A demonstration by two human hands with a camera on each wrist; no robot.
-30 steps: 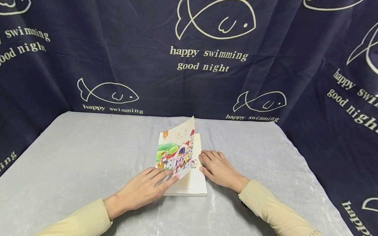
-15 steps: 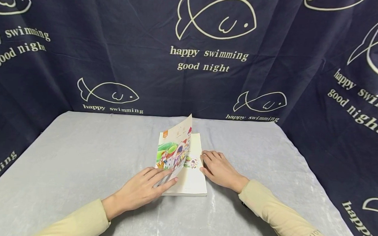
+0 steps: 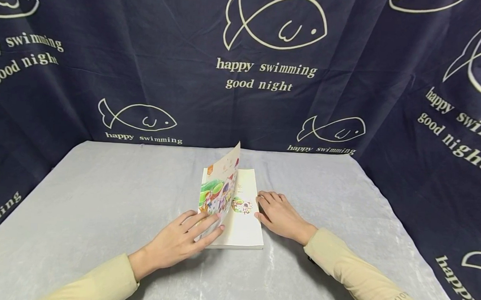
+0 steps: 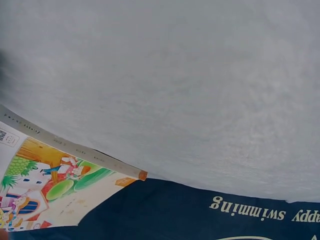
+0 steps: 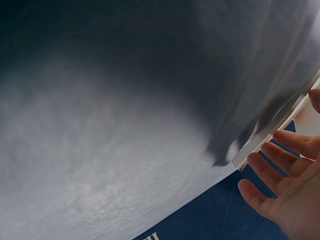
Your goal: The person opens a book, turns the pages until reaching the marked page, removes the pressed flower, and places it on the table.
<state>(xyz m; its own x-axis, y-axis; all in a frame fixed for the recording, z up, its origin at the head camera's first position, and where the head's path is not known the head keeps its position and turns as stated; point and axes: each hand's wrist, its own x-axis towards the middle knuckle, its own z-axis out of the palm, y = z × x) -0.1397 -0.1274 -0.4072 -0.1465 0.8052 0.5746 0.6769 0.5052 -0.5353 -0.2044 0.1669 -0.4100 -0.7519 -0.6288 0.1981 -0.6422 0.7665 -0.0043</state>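
Note:
A white paperback book (image 3: 245, 233) lies on the table with its colourful illustrated cover (image 3: 214, 189) raised and leaning left, baring a first page with a small printed picture. My left hand (image 3: 176, 241) is at the cover's lower part, its fingers fairly straight against the outer face and its thumb near the lower edge. In the left wrist view the spine and cover art (image 4: 65, 175) show. My right hand (image 3: 283, 217) rests beside the book's right edge, fingertips touching it. The right wrist view shows its relaxed fingers (image 5: 262, 170) along the page edges.
A pale grey cloth (image 3: 101, 197) covers the table. Dark blue curtains (image 3: 203, 77) with fish outlines and lettering hang behind it and on both sides.
The cover has swung further left and more upright, showing more of the page below. My left hand has shifted slightly left, while the right hand has stayed nearly still.

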